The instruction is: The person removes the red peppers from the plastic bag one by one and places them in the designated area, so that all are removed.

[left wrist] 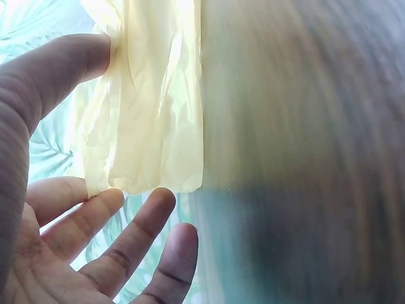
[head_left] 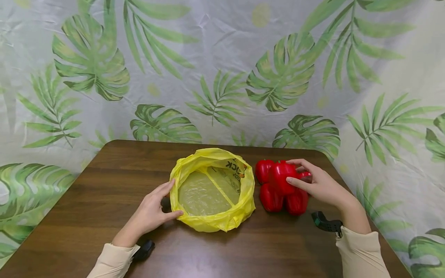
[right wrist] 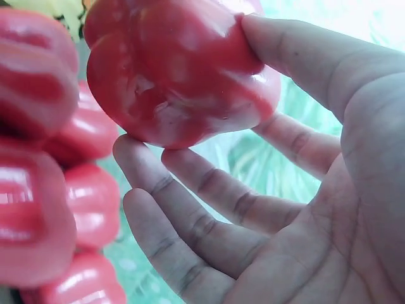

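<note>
A yellow plastic bag (head_left: 217,224) stands on the table with its mouth spread wide and its rim rolled outward; bare plastic shows inside. At its left side my left hand (head_left: 152,206) touches the rim with spread thumb and fingers; the left wrist view shows these fingers (left wrist: 130,244) fairly straight against the plastic (left wrist: 155,107). My right hand (head_left: 321,185) holds a red bell pepper (head_left: 282,178) between thumb and fingers, above several others. In the right wrist view the held pepper (right wrist: 174,76) is lifted clear of the neighbouring peppers (right wrist: 31,209).
Red bell peppers (head_left: 271,197) cluster right of the bag, partly hidden by the held one. The brown wooden table (head_left: 111,185) extends to a leaf-patterned cloth (head_left: 222,77) behind. Black wrist devices (head_left: 326,223) sit at both cuffs.
</note>
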A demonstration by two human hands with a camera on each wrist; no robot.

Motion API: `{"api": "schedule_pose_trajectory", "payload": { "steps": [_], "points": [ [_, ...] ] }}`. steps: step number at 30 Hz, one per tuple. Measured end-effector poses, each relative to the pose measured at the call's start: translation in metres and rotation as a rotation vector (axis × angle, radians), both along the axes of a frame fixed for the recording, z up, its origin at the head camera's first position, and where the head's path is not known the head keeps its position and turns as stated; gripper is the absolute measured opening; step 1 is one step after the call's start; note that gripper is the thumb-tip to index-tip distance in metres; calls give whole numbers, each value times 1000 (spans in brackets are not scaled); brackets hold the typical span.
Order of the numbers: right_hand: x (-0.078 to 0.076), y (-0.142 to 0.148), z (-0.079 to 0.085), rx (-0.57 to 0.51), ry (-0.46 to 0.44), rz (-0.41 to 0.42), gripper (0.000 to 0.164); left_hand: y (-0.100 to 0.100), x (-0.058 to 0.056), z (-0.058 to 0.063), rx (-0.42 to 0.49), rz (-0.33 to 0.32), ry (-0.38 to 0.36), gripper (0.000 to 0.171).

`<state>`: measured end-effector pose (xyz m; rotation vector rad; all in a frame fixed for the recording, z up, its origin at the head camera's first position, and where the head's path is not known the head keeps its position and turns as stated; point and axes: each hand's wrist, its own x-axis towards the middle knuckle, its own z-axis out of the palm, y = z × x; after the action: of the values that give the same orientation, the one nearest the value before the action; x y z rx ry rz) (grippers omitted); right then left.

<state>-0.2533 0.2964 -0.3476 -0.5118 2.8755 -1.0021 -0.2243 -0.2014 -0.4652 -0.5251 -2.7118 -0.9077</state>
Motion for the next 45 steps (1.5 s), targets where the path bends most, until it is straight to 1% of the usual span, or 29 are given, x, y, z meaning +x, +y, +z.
{"api": "schedule_pose_trajectory", "payload": {
  "steps": [6, 12, 17, 23, 30, 37, 45],
  "points": [
    [7, 22, 0, -26, 13, -20, 57, 0, 0, 1, 1, 5, 4, 102],
    [11, 38, -6, -46, 9, -35, 58, 0, -1, 0, -4, 2, -1, 101],
    [12, 48, -11, -68, 28, -32, 57, 0, 0, 0, -5, 1, -2, 102],
    [13, 66, -16, -114, 5, -81, 61, -2, 0, -1, -5, 2, -4, 102],
    [13, 87, -22, -155, -13, -79, 61, -2, 0, 0, 0, 2, -19, 103],
    [14, 101, -28, -128, -62, -114, 63, -1, -2, 1, 1, 7, -20, 102],
    [13, 112, -40, -137, -96, -121, 64, -1, -1, 0, 2, 1, -26, 102]
  ]
}}
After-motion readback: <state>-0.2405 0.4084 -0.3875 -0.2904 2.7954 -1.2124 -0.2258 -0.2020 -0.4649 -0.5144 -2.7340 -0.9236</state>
